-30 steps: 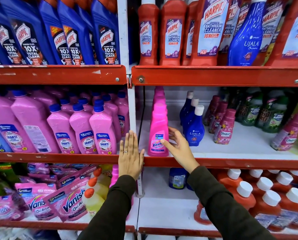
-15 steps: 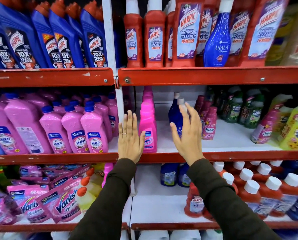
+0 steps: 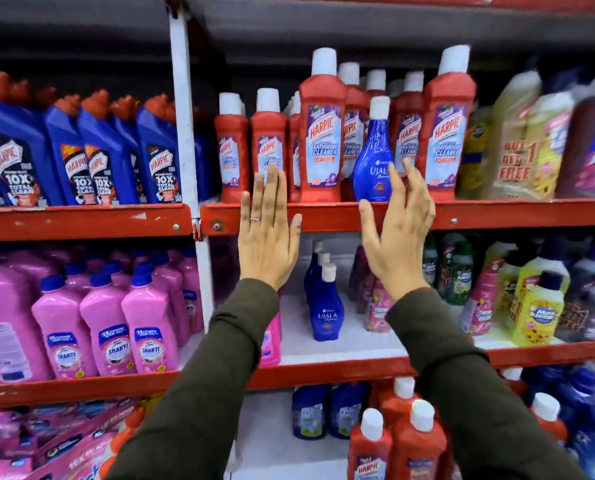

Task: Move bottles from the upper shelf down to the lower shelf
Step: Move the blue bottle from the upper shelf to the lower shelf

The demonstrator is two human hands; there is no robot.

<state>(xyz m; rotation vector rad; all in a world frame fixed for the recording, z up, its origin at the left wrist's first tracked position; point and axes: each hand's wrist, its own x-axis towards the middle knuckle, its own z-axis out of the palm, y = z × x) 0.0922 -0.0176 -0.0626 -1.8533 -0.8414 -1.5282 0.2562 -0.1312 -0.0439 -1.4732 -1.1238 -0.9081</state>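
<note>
Both hands raised since before; right hand [image 3: 394, 233] spread beside Ujala bottle [image 3: 373, 157], untouched.

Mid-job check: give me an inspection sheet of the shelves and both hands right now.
Surface: upper shelf red-edged, packed; lower shelf white, bare patches.
Job's things: blue bottle upright at upper shelf's front edge among red bottles; matching blue bottles stand below.
Clutter: pink bottles, yellow bottles nearby.
Grippers: left hand open, flat, empty; right hand open, fingers beside the blue bottle, contact unclear.
Cables: nothing seen.
Surroundings: store shelving, right side blurred.
</note>
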